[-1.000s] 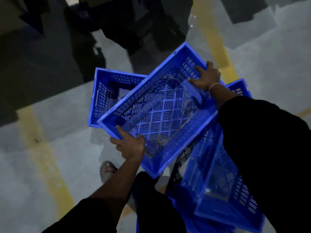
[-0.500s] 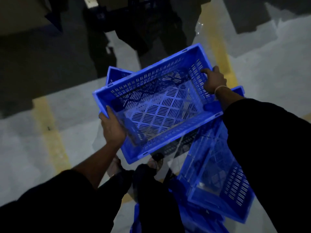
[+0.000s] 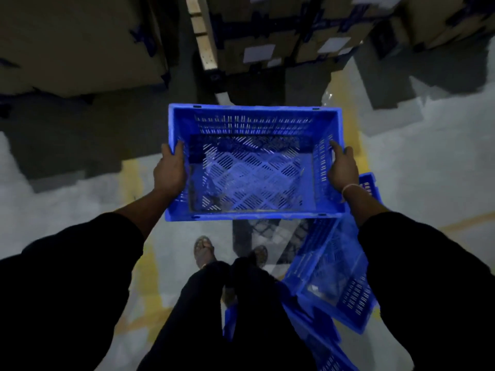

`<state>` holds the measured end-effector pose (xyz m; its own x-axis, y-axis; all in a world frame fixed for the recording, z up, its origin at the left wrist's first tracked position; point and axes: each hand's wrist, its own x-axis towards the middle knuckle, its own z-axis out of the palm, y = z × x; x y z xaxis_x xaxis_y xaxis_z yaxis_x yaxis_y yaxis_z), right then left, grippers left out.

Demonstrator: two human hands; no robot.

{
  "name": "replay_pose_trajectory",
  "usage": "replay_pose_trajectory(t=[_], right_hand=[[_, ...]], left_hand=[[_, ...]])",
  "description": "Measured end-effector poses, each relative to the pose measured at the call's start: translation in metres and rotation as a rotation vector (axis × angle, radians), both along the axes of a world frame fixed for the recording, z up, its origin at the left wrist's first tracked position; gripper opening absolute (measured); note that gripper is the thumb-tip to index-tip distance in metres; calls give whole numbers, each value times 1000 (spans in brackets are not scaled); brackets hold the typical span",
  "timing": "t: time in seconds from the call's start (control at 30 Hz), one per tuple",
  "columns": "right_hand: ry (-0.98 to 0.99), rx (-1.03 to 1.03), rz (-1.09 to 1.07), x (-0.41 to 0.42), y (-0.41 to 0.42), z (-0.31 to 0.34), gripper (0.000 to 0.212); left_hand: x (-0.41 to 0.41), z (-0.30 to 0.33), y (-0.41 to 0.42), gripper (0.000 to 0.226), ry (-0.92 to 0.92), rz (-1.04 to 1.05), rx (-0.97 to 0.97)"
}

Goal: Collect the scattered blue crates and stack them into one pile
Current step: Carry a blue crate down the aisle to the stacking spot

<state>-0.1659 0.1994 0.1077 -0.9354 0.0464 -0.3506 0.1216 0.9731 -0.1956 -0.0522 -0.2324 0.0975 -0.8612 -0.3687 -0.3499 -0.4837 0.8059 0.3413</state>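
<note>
Both short end walls of blue crate clasped, left hand and right hand curled over rims. Crate held between grips, clear of floor, opening upward, long axis running grip to grip. Carrying step judged in hand. More crates lying tilted below right grip; next move judged: crate to be lowered squarely onto pile, rims aligned.

Grey concrete floor marked with worn yellow lines, bearing a tilted blue crate at lower right, another crate beneath it at bottom centre, two sandalled feet at centre, and stacked cardboard boxes along the top.
</note>
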Motion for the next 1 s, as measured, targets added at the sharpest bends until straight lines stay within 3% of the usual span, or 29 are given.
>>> replay_pose_trajectory(t=[0.17, 0.3, 0.57, 0.73, 1.0], right_hand=[[111, -31, 96, 32, -50, 101, 68], [181, -60, 231, 30, -88, 143, 64], [234, -224, 442, 10, -171, 175, 59], [203, -288, 627, -10, -228, 181, 65], [163, -309, 887, -7, -334, 192, 74]], left_hand=[[50, 95, -59, 57, 98, -78, -70], [94, 131, -101, 60, 214, -2, 13], [171, 160, -140, 67, 296, 167, -73], [219, 172, -146, 67, 266, 338, -207], [302, 173, -158, 75, 331, 604, -209]])
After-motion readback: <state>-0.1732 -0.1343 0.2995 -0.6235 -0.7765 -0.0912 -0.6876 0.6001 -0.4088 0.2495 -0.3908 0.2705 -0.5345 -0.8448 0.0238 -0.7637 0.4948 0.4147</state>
